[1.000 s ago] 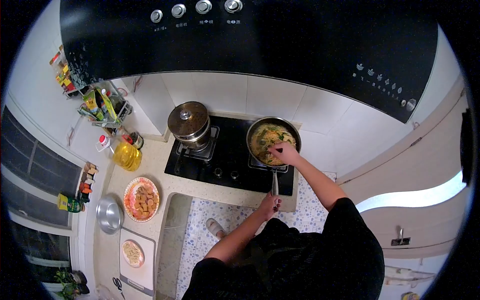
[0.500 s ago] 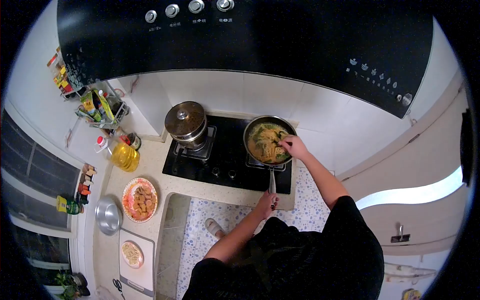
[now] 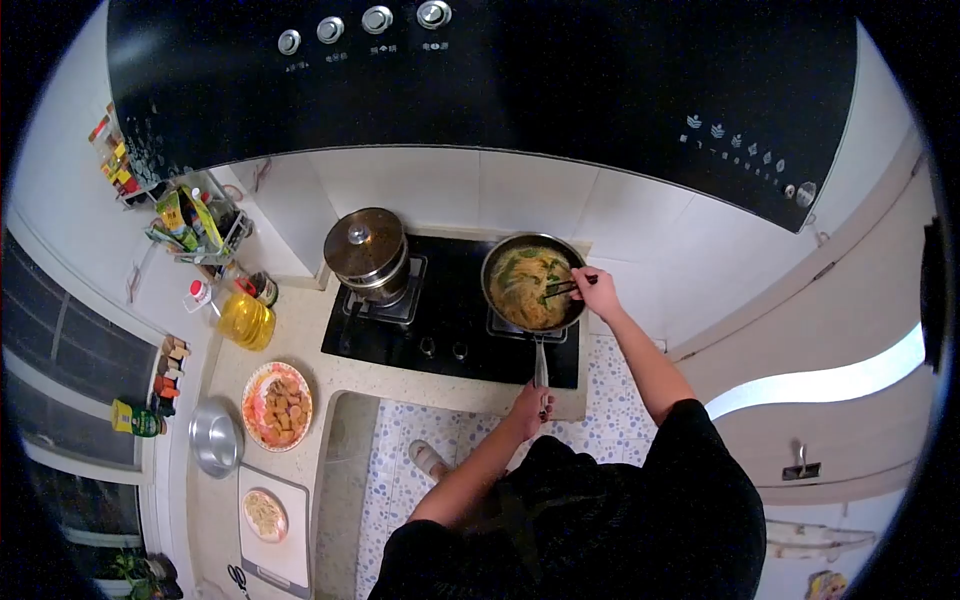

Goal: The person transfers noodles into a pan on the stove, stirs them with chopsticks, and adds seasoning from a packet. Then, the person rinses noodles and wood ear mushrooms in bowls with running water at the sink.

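A dark frying pan [image 3: 488, 263] sits on the right burner with noodles [image 3: 532, 285] and green leaves in broth. Around the end of its metal handle my left hand [image 3: 529, 408] is closed. My right hand [image 3: 597, 291] is at the pan's right rim, closed on dark chopsticks [image 3: 560, 288] whose tips reach into the noodles. A steel pot with a glass lid [image 3: 365, 245] stands on the left burner.
On the left counter are an oil bottle [image 3: 245, 320], a plate of brown chunks [image 3: 280, 408], a steel bowl [image 3: 215, 438], a cutting board [image 3: 287, 560] bearing a small plate, and scissors [image 3: 237, 577]. The range hood [image 3: 560, 110] hangs overhead.
My right hand has turned slightly and shifted a little right, so the chopsticks show more clearly. The noodles have been moved about in the pan. My left hand keeps its hold.
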Demonstrator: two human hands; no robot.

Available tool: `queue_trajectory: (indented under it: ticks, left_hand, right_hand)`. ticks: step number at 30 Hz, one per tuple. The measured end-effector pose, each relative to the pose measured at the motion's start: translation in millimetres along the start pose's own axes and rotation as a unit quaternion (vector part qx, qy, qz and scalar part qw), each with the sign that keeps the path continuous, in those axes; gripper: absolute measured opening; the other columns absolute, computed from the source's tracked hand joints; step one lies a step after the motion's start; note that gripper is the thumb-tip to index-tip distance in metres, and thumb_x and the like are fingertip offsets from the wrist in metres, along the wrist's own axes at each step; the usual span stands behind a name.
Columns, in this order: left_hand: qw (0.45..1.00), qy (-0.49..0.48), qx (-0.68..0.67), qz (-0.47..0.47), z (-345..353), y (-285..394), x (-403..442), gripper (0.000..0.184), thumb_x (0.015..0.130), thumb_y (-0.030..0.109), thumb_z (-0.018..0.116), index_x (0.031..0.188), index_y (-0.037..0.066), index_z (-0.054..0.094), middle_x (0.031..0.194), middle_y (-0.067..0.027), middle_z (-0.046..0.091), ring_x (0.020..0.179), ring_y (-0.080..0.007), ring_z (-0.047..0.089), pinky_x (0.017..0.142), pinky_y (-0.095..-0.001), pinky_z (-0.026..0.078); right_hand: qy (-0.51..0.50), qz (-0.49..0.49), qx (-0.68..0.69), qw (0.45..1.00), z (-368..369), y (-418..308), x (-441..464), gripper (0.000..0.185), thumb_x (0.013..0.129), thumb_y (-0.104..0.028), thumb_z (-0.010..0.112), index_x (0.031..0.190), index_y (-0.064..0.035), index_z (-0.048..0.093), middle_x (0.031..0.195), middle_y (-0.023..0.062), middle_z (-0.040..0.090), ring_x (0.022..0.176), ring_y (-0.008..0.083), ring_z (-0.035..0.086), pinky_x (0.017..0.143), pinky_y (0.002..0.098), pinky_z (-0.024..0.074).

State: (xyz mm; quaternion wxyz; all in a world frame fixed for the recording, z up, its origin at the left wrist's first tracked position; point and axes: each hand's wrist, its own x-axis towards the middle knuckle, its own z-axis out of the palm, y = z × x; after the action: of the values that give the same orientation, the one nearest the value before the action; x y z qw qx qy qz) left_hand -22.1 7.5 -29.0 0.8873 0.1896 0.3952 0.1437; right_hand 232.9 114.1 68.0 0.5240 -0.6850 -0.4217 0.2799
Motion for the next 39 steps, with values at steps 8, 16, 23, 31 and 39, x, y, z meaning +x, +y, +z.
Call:
queue_trajectory:
  ticks: [8,16,23,31,39]
  left_hand:
    - [1.0,-0.003,-0.007,0.015,-3.1,-3.0,1.5,0.032,0.096,0.021,0.056,0.122,0.014,0.039,0.085,-0.0086,0.057,0.061,-0.0165,0.051,0.05,-0.0344,0.042]
    - [1.0,0.003,0.011,0.007,0.9,0.1,-4.7,0.025,0.094,0.022,0.052,0.117,0.02,0.044,0.085,-0.002,0.055,0.067,-0.0142,0.049,0.057,-0.0322,0.04]
    - [1.0,0.017,-0.003,0.003,2.5,1.4,-8.2,0.023,0.097,0.024,0.055,0.114,0.015,0.044,0.082,-0.0064,0.058,0.064,-0.0164,0.053,0.051,-0.0329,0.045]
    - [1.0,0.011,-0.003,0.014,6.0,3.4,-12.3,0.023,0.097,0.023,0.053,0.115,0.015,0.042,0.084,-0.0061,0.057,0.064,-0.0164,0.053,0.052,-0.0314,0.044]
    - [1.0,0.004,-0.023,0.007,0.0,1.7,-7.1,0.027,0.095,0.024,0.057,0.117,0.016,0.043,0.087,-0.0071,0.058,0.067,-0.0172,0.054,0.054,-0.0343,0.043]
  right_hand:
    - [-0.001,-0.139,-0.245,0.959,-23.3,-11.5,26.1,0.027,0.094,-0.023,0.065,0.083,0.0025,0.067,0.064,0.0138,0.062,0.058,0.0202,0.06,0.058,0.0327,0.049]
    - [-0.011,-0.021,-0.112,0.993,0.0,-28.6,37.3,0.035,0.095,-0.03,0.062,0.082,0.0017,0.068,0.06,0.0118,0.063,0.051,0.0192,0.063,0.053,0.0334,0.049]
    - [-0.032,-0.067,-0.214,0.974,12.2,-15.0,34.2,0.031,0.095,-0.026,0.062,0.081,0.0011,0.069,0.06,0.0114,0.064,0.055,0.0203,0.067,0.054,0.0346,0.0505]
    - [-0.002,-0.066,-0.083,0.994,42.8,-43.5,60.3,0.032,0.093,-0.029,0.065,0.086,0.0017,0.069,0.066,0.0167,0.066,0.061,0.027,0.066,0.059,0.0375,0.0512]
    - [0.029,-0.075,-0.294,0.952,45.4,-20.0,79.4,0.033,0.091,-0.033,0.063,0.088,-0.0014,0.072,0.076,0.0201,0.069,0.072,0.0351,0.068,0.069,0.0429,0.0533]
